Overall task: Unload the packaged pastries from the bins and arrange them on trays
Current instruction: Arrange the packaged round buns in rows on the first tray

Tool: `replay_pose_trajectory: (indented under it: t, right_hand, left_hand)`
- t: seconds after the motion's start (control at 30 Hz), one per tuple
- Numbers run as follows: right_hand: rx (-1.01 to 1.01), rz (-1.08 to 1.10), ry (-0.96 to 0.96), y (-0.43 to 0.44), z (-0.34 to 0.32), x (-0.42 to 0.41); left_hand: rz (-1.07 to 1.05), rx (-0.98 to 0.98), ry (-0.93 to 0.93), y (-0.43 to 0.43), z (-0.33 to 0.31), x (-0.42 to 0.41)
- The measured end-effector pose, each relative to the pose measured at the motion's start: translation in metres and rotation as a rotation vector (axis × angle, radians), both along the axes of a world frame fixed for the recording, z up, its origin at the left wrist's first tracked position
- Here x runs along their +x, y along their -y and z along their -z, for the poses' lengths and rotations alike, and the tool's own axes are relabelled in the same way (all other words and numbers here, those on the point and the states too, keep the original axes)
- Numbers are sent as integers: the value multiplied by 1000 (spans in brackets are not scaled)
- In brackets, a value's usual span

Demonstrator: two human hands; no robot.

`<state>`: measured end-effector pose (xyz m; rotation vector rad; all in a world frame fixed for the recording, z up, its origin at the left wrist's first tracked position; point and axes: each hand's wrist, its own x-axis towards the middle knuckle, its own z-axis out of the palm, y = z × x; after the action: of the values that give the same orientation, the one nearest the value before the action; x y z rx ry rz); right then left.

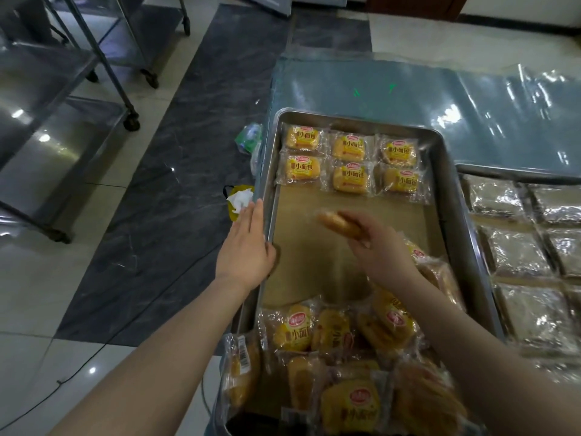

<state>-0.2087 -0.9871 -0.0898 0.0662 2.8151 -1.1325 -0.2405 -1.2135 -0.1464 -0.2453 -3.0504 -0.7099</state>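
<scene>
A metal tray [449, 196] lined with brown paper holds two neat rows of packaged yellow pastries [349, 162] at its far end. A loose heap of the same packaged pastries [339, 350] fills its near end. My right hand [382, 247] grips one blurred packaged pastry [338, 223] above the bare middle of the tray. My left hand [246, 247] lies flat with straight fingers against the tray's left rim.
A second tray [478, 171] on the right carries clear-wrapped packets [518, 256]. Shiny plastic sheeting [408, 96] covers the table behind. Steel trolleys on castors [63, 121] stand at left on the tiled floor, with a green bag [250, 138] and a yellow bag [239, 201] beside the table.
</scene>
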Motion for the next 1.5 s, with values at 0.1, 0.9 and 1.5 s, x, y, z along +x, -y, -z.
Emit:
replay_pose_trajectory:
  t: [0.1, 0.9, 1.5]
  right_hand:
    - [190, -233, 132, 5, 15, 5]
    - [216, -97, -119, 44, 34, -58]
    - [281, 305, -8, -113, -22, 74]
  left_hand:
    - [-36, -1, 16, 1, 2, -1]
    - [-116, 43, -9, 5, 17, -3]
    - [5, 287, 265, 12, -28, 20]
